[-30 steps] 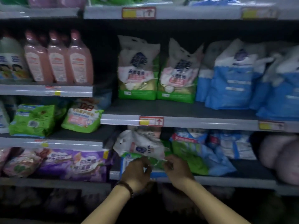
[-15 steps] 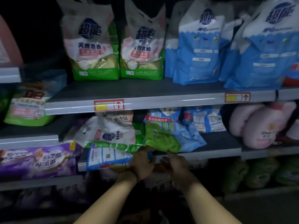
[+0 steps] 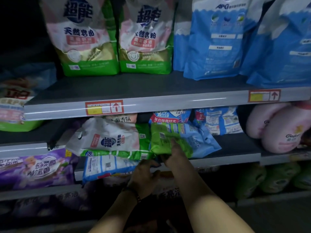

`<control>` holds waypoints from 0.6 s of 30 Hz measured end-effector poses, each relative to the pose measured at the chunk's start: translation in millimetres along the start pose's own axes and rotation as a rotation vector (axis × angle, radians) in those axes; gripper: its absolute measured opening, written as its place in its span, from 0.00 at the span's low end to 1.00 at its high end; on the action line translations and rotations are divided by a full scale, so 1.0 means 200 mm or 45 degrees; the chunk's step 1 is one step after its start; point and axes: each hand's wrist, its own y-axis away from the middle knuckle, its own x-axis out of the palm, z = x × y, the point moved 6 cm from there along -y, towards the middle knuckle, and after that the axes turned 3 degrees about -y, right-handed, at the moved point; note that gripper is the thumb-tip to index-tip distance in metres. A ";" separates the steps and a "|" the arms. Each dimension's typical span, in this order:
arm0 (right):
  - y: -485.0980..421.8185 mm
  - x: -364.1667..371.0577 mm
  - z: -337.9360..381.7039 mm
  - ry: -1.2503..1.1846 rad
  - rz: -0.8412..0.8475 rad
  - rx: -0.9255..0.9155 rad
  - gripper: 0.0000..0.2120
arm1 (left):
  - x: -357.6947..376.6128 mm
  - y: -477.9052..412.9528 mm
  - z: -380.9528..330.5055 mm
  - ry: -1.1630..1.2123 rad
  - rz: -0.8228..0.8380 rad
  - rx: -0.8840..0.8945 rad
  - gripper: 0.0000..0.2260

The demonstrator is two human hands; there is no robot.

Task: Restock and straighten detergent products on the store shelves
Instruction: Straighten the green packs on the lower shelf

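On the lower shelf [image 3: 235,159] a green detergent bag [image 3: 161,140] lies flat on a blue bag [image 3: 202,142]. My right hand [image 3: 173,153] grips the green bag's front edge, thumb on top. To the left, a white-and-green bag [image 3: 107,140] lies on a blue-and-white bag [image 3: 107,167] that overhangs the shelf front. My left hand [image 3: 144,175] is just below, with its fingers curled on that bag's right end.
Green-and-pink bags [image 3: 87,39] and blue bags [image 3: 218,39] stand upright on the shelf above. Pink pouches [image 3: 276,126] lie at the right of the lower shelf, more blue packs [image 3: 217,120] behind. Purple bags [image 3: 37,167] fill the left bay. Green pouches [image 3: 269,179] sit below.
The view has moved closer and right. My left hand dropped from the green bag to the blue-and-white bag's end, while my right hand rose from the shelf edge onto the green bag.
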 end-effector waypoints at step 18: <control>0.34 -0.05 0.41 0.207 0.131 -0.289 0.12 | -0.14 0.08 0.17 1.036 -0.204 -0.529 0.04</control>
